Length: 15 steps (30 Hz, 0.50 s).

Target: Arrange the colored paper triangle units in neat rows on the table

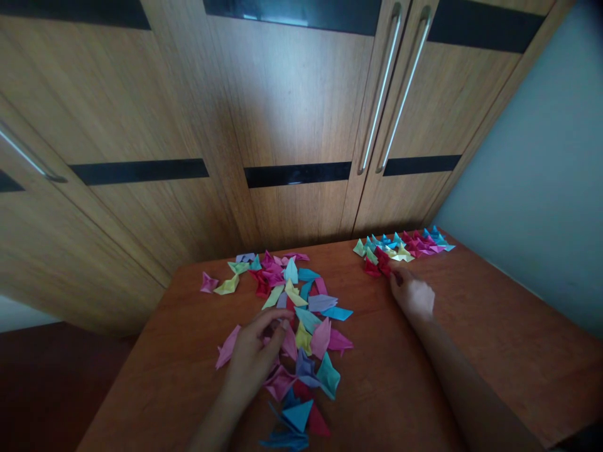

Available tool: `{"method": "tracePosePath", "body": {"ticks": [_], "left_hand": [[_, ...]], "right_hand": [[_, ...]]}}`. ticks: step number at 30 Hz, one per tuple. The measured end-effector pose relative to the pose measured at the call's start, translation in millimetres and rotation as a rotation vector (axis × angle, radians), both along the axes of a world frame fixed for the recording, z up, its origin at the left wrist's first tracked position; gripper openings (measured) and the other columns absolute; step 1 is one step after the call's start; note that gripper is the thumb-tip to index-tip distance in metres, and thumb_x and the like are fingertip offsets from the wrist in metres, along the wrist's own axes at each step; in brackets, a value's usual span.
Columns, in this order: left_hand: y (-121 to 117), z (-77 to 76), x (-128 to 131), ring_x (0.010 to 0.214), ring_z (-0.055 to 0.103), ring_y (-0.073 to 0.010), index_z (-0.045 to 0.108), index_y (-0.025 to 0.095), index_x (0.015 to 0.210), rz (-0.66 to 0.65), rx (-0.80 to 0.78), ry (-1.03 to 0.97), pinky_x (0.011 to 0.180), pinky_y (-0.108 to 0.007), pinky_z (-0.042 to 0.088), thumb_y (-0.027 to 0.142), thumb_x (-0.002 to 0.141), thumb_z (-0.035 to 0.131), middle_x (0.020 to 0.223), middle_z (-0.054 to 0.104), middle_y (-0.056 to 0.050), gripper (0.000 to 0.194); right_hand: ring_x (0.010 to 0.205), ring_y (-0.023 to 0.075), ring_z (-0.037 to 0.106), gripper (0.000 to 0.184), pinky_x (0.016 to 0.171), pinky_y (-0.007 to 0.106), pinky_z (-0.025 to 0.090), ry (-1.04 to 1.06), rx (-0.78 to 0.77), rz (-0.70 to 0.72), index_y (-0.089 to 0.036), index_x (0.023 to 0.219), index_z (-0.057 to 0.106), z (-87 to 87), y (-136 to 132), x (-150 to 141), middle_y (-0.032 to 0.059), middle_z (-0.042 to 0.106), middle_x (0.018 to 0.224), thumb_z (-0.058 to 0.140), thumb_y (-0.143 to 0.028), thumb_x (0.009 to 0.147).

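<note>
My left hand [257,355] hovers over a loose pile of folded paper pieces in many colours, with its thumb and forefinger pinched nearly together. A pink paper piece [289,342] lies beside its fingertips; what the pinch holds, if anything, is hidden. Farther right, my right hand [413,296] grips a red origami piece [383,262] between thumb and fingers, at the near left end of neat rows of similar pieces. Another red piece [371,269] stands against it. Yellow origami [400,253] and green origami [359,248] sit just behind.
All this lies on a reddish-brown wooden table [188,389]. Behind its far edge rises a wooden cabinet [301,100] with metal handles [384,88]. A pale wall [532,207] runs along the right side. Blue pieces [298,417] lie at the pile's near end.
</note>
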<state>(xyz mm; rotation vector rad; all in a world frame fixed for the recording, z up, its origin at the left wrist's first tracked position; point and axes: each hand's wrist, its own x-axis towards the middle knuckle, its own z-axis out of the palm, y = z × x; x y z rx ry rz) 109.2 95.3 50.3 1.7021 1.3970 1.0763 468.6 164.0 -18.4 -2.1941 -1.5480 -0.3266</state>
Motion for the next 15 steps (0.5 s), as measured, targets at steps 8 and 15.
{"method": "tracePosePath", "body": {"ticks": [8,15], "left_hand": [[-1.5,3.9,-1.0,0.084,0.066,-0.0195,0.070,0.021,0.095,-0.025,-0.013,0.011,0.070,-0.026,0.049,0.029,0.085,0.057,0.092,0.072,-0.003,0.019],[-1.3,1.8,-3.3,0.083,0.066,-0.0191,0.070,0.021,0.097,-0.018,-0.026,-0.018,0.071,-0.026,0.050,0.032,0.086,0.056,0.091,0.072,-0.003,0.021]], "right_hand": [[0.076,0.0152,0.058,0.023,0.055,0.022,0.029,-0.127,-0.003,0.029,-0.019,0.102,0.068,-3.5,0.5,-1.2,0.0072,0.067,0.087,0.050,-0.028,0.091],[0.082,0.0165,0.060,0.026,0.063,0.023,0.036,-0.110,0.062,0.082,-0.021,0.113,0.063,-4.0,-0.8,0.2,0.0066,0.067,0.093,0.051,-0.025,0.090]]}}
